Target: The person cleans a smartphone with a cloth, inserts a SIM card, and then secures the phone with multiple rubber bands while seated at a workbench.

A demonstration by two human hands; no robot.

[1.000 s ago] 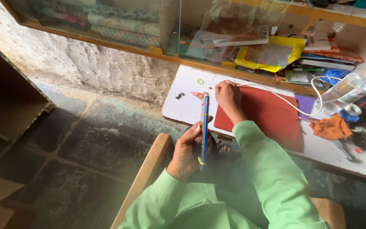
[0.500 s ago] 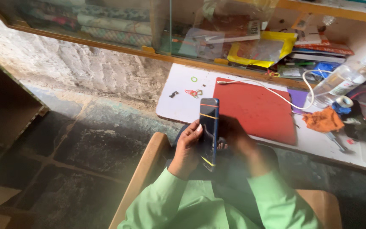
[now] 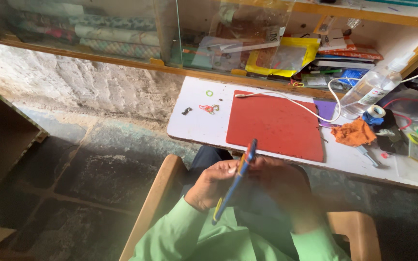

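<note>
Now, both hands [image 3: 247, 181] gripping phone [image 3: 234, 187]

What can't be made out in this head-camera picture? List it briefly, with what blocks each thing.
- Head view: the phone is held edge-on between both hands, so its face is hidden.
- Right hand: dark and blurred; its grip on the phone cannot be told.
- Left hand: its fingers lie behind the phone.
- Small bits on the white table: too small to tell.
- Spray bottle area: clutter runs off the right edge.
</note>
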